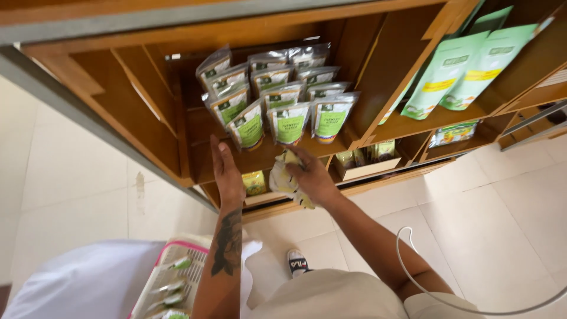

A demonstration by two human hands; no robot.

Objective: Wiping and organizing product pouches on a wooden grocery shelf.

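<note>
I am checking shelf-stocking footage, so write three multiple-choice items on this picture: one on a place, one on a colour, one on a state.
1. Where do the clear pouches with green labels stand?
A. on the wooden shelf
B. on the pale tiled floor
C. in the basket

2. What colour are the large flat pouches in the compartment to the right?
A. red
B. light green
C. black

3. How is the right hand?
A. open and empty
B. closed on a crumpled yellow-white cloth
C. out of view

Answers: 1 A, they stand in rows on the shelf board. 2 B, their fronts are light green. 3 B, its fingers wrap the cloth at the shelf edge, while the left hand is open beside it.
</note>
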